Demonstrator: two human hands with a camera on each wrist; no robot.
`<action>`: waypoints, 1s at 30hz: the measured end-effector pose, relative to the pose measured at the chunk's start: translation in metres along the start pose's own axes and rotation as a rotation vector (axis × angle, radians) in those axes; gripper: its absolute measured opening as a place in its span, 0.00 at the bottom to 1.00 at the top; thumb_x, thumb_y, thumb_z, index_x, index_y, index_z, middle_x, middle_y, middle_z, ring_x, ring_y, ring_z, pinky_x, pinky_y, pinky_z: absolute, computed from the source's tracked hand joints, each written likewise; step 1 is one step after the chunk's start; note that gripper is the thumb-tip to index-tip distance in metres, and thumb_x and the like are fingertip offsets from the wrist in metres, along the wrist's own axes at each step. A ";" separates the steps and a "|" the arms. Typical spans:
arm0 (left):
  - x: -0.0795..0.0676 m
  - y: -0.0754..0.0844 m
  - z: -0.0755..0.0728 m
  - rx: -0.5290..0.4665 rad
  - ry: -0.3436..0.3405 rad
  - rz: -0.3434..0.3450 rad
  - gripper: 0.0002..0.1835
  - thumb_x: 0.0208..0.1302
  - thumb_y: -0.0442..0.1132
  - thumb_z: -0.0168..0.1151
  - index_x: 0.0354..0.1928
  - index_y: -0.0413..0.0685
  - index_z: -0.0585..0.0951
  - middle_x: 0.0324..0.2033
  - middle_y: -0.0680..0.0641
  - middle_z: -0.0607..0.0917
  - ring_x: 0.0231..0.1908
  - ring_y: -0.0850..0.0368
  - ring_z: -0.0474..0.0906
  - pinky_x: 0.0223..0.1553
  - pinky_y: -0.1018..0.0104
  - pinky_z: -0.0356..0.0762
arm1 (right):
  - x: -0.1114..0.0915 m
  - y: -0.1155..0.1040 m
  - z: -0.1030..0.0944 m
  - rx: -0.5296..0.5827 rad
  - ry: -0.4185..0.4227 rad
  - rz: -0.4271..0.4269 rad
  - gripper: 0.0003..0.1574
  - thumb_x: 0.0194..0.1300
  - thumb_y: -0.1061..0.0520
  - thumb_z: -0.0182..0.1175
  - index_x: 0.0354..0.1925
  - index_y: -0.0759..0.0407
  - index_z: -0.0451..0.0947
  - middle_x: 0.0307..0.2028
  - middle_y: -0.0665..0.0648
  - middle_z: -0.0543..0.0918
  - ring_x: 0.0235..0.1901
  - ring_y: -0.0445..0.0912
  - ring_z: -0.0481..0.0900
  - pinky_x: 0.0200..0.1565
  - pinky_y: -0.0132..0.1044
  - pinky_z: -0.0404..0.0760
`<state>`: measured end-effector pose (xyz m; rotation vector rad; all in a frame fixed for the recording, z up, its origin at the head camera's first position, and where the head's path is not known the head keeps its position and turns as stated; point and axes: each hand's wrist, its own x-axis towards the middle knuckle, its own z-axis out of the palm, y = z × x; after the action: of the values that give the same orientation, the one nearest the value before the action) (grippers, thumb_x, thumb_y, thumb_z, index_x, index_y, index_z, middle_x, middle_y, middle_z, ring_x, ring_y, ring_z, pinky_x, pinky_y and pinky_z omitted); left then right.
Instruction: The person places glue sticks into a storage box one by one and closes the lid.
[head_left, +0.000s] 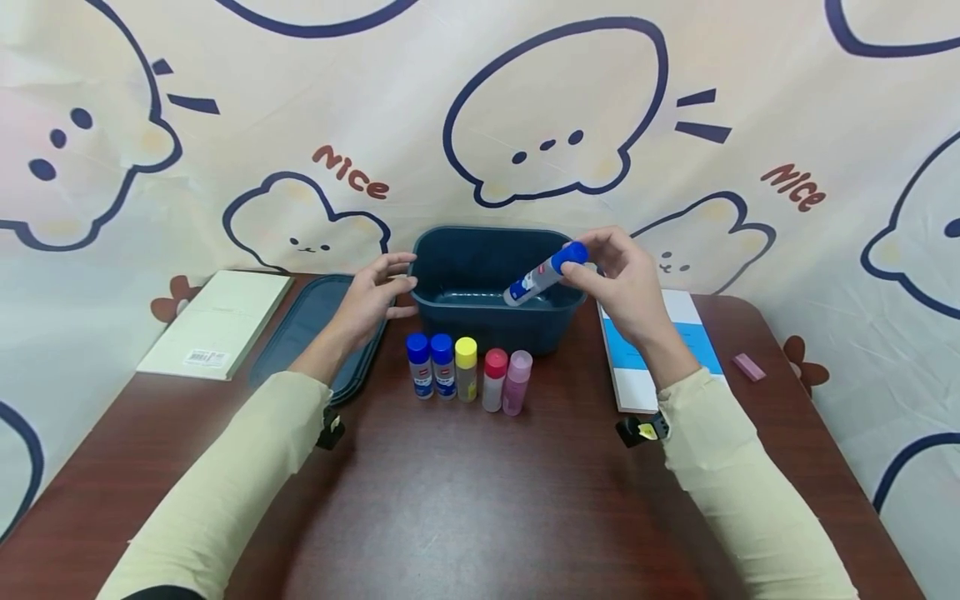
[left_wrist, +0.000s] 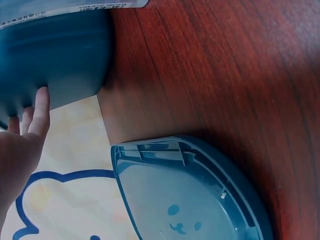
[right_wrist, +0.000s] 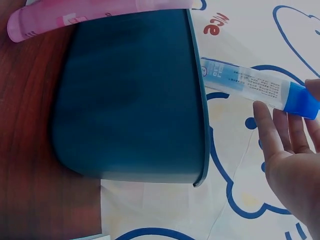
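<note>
Brown table (head_left: 465, 500) under bin (head_left: 491, 327), lid (head_left: 303, 321), two books (head_left: 221, 321), five tubes (head_left: 467, 372), pink block (head_left: 748, 367)

Two hands (head_left: 367, 302) (head_left: 626, 283) join six tubes (head_left: 467, 377), three capped in blue, one in yellow, one in red and one in pink, alongside one bin (head_left: 487, 327), one lid (head_left: 309, 321), two books (head_left: 221, 317) and one pink block (head_left: 748, 367) at one table (head_left: 480, 500).
</note>
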<state>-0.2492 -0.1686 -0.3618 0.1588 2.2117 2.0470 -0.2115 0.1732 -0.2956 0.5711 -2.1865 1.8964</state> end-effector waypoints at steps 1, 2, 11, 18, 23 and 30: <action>0.000 0.000 0.000 0.001 0.000 -0.001 0.25 0.77 0.39 0.54 0.73 0.46 0.66 0.73 0.40 0.62 0.67 0.42 0.65 0.56 0.47 0.80 | 0.002 0.000 0.000 -0.007 -0.004 0.000 0.22 0.68 0.60 0.66 0.56 0.68 0.73 0.50 0.59 0.78 0.53 0.53 0.77 0.48 0.36 0.85; 0.000 0.000 0.000 0.001 0.000 -0.001 0.25 0.78 0.39 0.54 0.73 0.46 0.66 0.73 0.40 0.62 0.67 0.41 0.65 0.55 0.47 0.80 | 0.004 0.000 0.000 -0.013 -0.010 -0.003 0.22 0.68 0.60 0.66 0.56 0.68 0.74 0.51 0.59 0.78 0.53 0.53 0.77 0.48 0.36 0.86; -0.001 0.000 0.001 -0.004 -0.001 0.002 0.26 0.78 0.38 0.53 0.73 0.44 0.65 0.73 0.39 0.62 0.69 0.36 0.63 0.55 0.47 0.81 | 0.019 -0.001 0.008 -0.116 -0.031 -0.022 0.23 0.67 0.56 0.68 0.57 0.64 0.76 0.48 0.59 0.81 0.52 0.52 0.79 0.50 0.42 0.85; -0.002 0.000 0.001 0.002 0.000 0.007 0.26 0.78 0.38 0.53 0.73 0.44 0.65 0.73 0.40 0.61 0.68 0.38 0.65 0.55 0.47 0.81 | 0.027 0.001 0.015 -0.179 -0.031 0.006 0.24 0.67 0.55 0.67 0.57 0.63 0.77 0.50 0.60 0.82 0.53 0.53 0.79 0.58 0.52 0.80; -0.001 -0.001 0.002 0.004 0.007 0.011 0.25 0.78 0.37 0.53 0.73 0.44 0.65 0.73 0.39 0.62 0.68 0.37 0.65 0.54 0.48 0.81 | 0.032 0.006 0.019 -0.187 -0.043 0.028 0.25 0.68 0.55 0.67 0.59 0.64 0.76 0.51 0.61 0.82 0.53 0.53 0.79 0.56 0.51 0.81; 0.000 -0.001 0.002 0.011 0.008 0.002 0.26 0.78 0.38 0.53 0.73 0.44 0.65 0.73 0.40 0.62 0.68 0.38 0.64 0.56 0.45 0.79 | 0.040 0.013 0.025 -0.168 -0.072 0.055 0.25 0.70 0.55 0.66 0.61 0.64 0.76 0.53 0.62 0.81 0.53 0.53 0.79 0.54 0.50 0.83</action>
<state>-0.2490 -0.1669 -0.3628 0.1539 2.2283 2.0408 -0.2501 0.1440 -0.2956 0.5620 -2.4016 1.7208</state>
